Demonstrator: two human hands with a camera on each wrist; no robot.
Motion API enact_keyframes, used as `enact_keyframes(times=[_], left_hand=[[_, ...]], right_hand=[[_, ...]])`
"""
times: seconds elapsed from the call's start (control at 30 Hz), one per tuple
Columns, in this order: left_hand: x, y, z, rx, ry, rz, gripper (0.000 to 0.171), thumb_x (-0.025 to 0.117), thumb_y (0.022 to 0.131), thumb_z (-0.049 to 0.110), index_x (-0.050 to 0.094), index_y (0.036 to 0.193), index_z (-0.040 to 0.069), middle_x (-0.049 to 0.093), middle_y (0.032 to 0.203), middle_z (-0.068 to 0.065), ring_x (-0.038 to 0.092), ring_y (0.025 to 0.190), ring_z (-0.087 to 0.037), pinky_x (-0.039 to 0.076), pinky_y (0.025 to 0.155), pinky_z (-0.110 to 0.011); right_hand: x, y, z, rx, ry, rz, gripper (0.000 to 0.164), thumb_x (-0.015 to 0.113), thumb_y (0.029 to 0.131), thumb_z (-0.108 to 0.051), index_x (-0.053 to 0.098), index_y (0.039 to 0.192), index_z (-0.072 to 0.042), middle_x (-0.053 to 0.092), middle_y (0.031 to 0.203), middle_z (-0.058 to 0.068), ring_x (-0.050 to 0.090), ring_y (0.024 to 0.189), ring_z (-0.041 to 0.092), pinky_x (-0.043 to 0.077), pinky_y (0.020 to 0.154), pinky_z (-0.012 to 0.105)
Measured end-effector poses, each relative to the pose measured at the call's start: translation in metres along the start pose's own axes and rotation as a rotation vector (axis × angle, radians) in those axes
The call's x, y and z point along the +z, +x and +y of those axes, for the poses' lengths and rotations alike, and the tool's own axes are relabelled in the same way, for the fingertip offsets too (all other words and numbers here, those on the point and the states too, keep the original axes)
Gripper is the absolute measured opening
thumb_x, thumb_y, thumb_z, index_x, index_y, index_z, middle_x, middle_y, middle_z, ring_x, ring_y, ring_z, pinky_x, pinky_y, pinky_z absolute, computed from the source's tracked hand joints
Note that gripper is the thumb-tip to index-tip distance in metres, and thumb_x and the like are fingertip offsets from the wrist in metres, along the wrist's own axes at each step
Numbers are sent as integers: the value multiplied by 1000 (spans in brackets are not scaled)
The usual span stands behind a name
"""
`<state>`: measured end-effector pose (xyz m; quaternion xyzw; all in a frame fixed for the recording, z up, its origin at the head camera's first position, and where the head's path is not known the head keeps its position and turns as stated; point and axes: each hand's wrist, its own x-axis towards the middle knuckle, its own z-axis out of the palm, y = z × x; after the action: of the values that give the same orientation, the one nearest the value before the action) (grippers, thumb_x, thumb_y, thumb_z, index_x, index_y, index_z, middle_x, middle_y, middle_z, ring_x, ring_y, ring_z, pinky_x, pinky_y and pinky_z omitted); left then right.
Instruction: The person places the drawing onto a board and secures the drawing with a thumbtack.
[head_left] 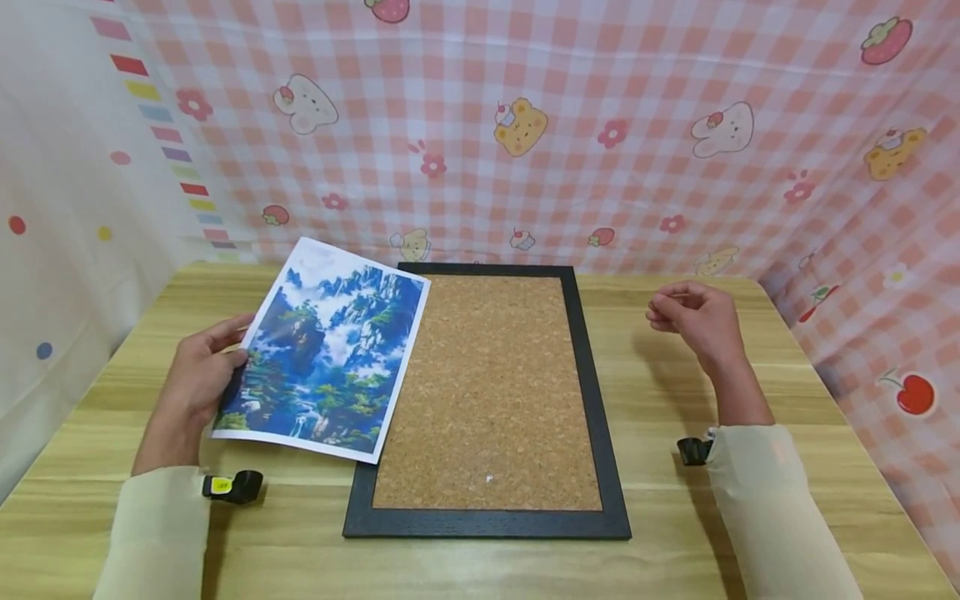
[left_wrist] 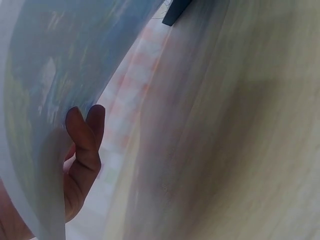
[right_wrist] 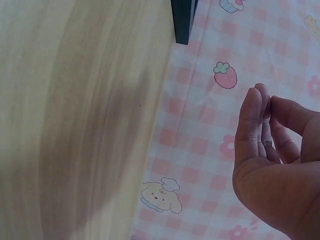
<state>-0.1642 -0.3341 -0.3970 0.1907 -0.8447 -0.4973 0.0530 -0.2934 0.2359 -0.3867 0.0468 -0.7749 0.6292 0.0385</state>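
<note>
My left hand (head_left: pixel 197 371) grips the left edge of a landscape print (head_left: pixel 330 350), a white-bordered sheet showing blue mountains, clouds and a waterfall. The print is tilted and overlaps the left side of a black-framed cork board (head_left: pixel 487 392). In the left wrist view the fingers (left_wrist: pixel 82 135) show beside the sheet (left_wrist: pixel 60 75), which hides part of the hand. To the right of the board, my right hand (head_left: pixel 701 321) is raised over the table. Its thumb and fingertips come together in the right wrist view, with nothing visible between them.
The cork board lies on a light wooden table (head_left: pixel 420 571). A small shiny white spot (head_left: pixel 489 478) shows low on the cork. Pink checked cloth (head_left: pixel 465 100) hangs behind and at the right, and a white dotted cloth (head_left: pixel 67 275) hangs at the left.
</note>
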Motion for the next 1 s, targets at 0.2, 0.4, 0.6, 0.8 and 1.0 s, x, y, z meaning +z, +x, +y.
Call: enact_keyframes(times=[0.2,0.4,0.6,0.8,1.0], left_hand=[[2,-2,0,13,-9,-26,50,37,98,6,34,146,20,36,143,-18,56,87,-6,53,69,-17],[3,-3,0,41,4,-50,50,36,98,6,35,146,17,38,141,-19,58,81,-3,54,68,-20],[6,-4,1,49,35,-76,49,37,98,7,34,146,16,40,140,-18,60,82,-5,55,68,-22],[9,-5,2,62,64,-90,50,40,97,7,34,146,15,41,141,-17,58,86,-7,53,69,-19],[12,-4,5,69,49,-106,50,45,96,8,36,145,13,42,141,-19,58,83,1,53,68,-18]], right_hand=[[2,0,-4,-11,-27,-4,32,63,89,-17,57,106,10,67,76,-7,68,71,6,58,68,24],[2,-1,-7,-31,-57,3,31,63,89,-18,58,105,8,67,76,-9,67,71,6,58,67,23],[3,-1,-8,-45,-57,-2,33,63,89,-19,59,105,9,67,76,-8,67,71,7,58,67,24],[3,-2,-11,-53,-55,-6,31,63,89,-19,59,104,8,67,76,-9,67,70,7,58,67,24],[4,-3,-16,-66,-56,-8,29,63,89,-19,60,101,7,67,75,-8,66,70,7,58,67,24]])
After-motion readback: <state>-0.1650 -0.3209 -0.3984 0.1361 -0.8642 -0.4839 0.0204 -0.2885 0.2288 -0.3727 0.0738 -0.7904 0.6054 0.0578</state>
